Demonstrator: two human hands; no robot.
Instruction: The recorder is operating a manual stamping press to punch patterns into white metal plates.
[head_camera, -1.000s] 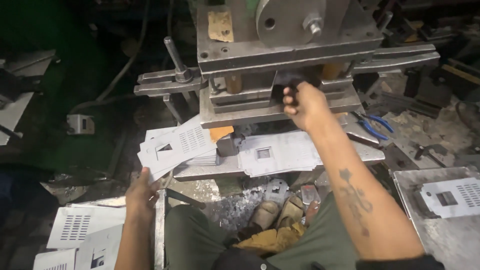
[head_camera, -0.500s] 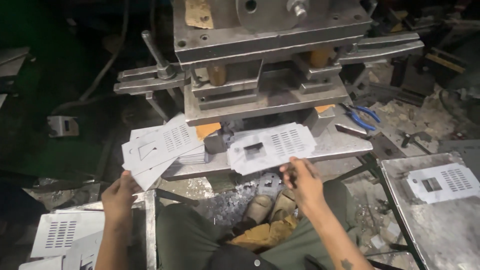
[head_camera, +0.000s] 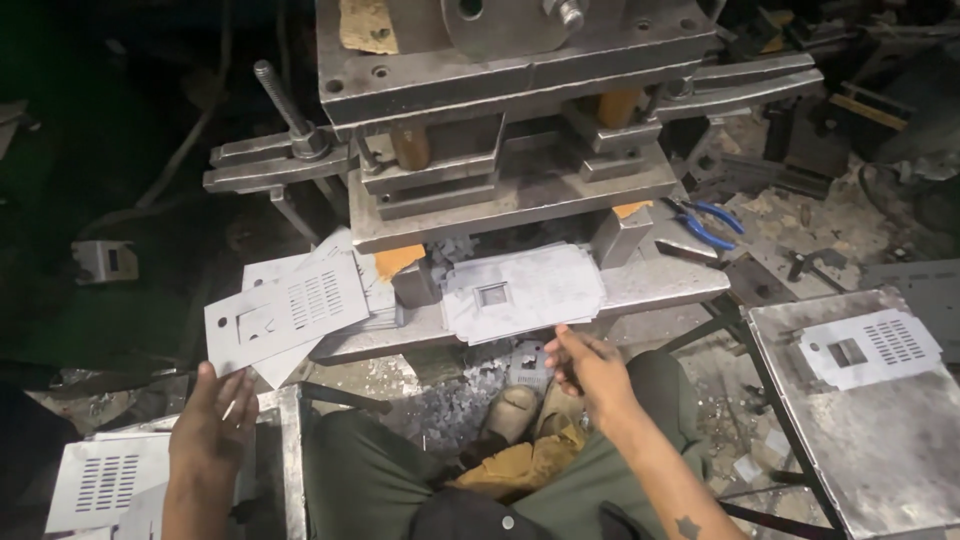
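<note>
Here the left hand (head_camera: 212, 425) is pinching the near edge of a punched sheet (head_camera: 285, 312), a pale plate with rows of slots and a square cut-out, lifted at a tilt off the stack (head_camera: 345, 262) at the left end of the bench (head_camera: 660, 285). The right hand (head_camera: 590, 368) is open with loosely curled fingers, holding nothing, just near the edge of the bench, below a second pile of sheets (head_camera: 525, 292) that lies flat under the press (head_camera: 510, 120). That pile sits in the middle, its top sheet showing one square hole. Blue pliers (head_camera: 705, 225) lie on the far right of the bench. Further right, a metal table (head_camera: 870, 440) carries one finished slotted sheet (head_camera: 868, 350). By the left arm, low and near, more slotted sheets (head_camera: 100, 480) rest on a stand. A foot in a worn shoe (head_camera: 512, 410) sits below the bench between the knees.
</note>
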